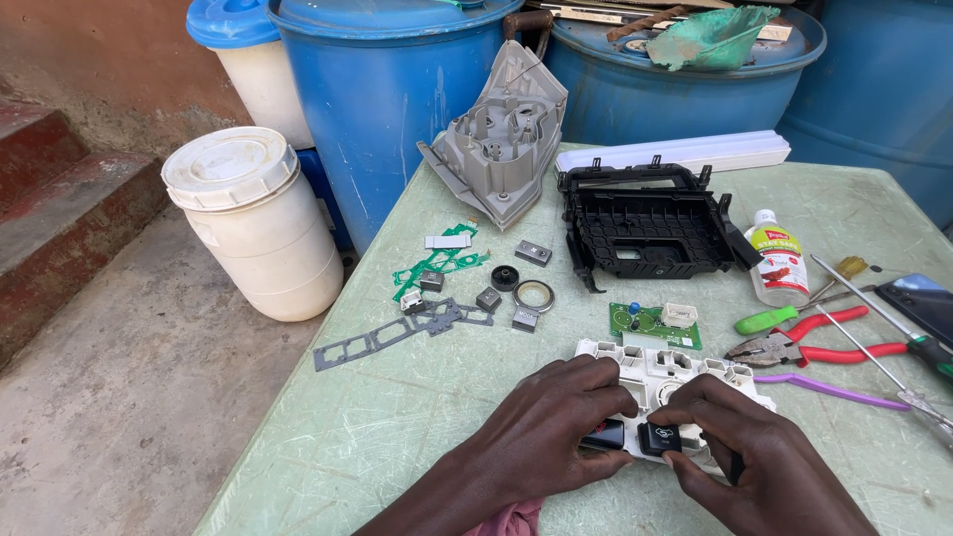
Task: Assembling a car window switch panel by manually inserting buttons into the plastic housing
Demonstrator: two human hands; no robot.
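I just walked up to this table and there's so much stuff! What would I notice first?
Probably the two hands at the near edge: the left hand and right hand press black buttons into a white plastic panel. Behind it lie a small green circuit board and a black frame. Red pliers lie on the right.

Bright diffuse daylight, soft faint shadows, sharp focus throughout, slight wide-angle bending at edges.

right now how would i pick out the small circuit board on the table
Start at the black plastic frame on the green table. Just below it, above the white switch panel under both hands, lies the circuit board: the only flat green rectangle carrying a white block.
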